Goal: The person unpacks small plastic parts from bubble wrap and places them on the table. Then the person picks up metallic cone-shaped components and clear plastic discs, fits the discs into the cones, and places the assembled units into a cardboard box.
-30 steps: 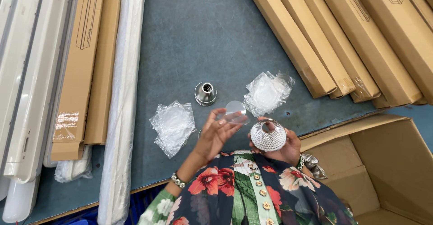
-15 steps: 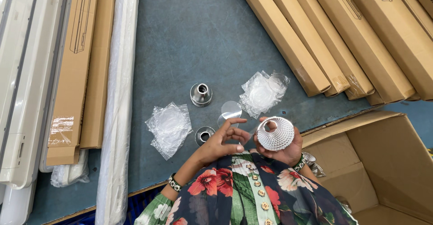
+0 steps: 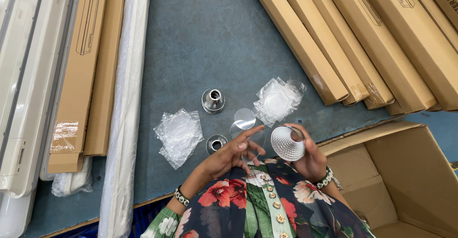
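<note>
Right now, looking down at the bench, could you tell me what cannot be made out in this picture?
- Head view: the left hand covers part of the clear disc; its grip cannot be told.
- The right hand hides the back of the ribbed white reflector.
- The open carton runs off the right and bottom edges; its far corner is unseen.
- The contents of the crinkled plastic bags are blurred by wrinkles.
- The long cardboard boxes are cut off at the top edge.

Long tan cartons (image 3: 377,42) upper right, open brown box (image 3: 410,176) lower right
</note>
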